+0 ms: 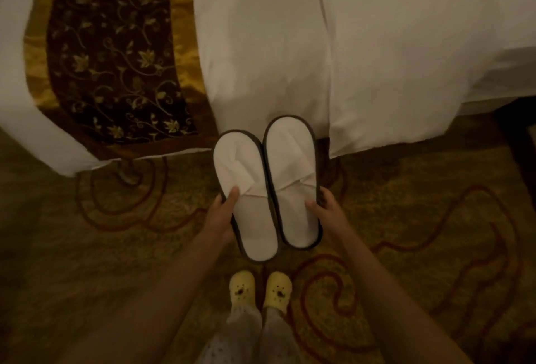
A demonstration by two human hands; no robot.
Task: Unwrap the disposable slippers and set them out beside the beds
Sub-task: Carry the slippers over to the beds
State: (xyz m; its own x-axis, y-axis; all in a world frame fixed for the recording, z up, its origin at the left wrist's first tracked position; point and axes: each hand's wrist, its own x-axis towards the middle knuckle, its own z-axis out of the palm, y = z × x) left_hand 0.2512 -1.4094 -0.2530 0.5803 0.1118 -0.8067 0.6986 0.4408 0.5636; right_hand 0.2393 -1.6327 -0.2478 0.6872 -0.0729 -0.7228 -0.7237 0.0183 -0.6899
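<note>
Slippers (266, 183) sit side by side, unwrapped, long axes pointing at the bed (290, 44) — left hand (223, 212) grips the left one's edge, right hand (324, 209) the right one's, over the carpet (87, 233) just short of the bed.

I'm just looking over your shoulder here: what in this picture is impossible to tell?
- Head view: whether the slippers rest on the carpet or hang above it; looking straight down hides any gap.
- Fingers of the left hand and right hand: tucked under the soles, only thumbs show.
- The bed: cut off by the top and right edges.
- Any wrapper: none in frame.
- Yellow shoes' decorations: too small and dim.
</note>
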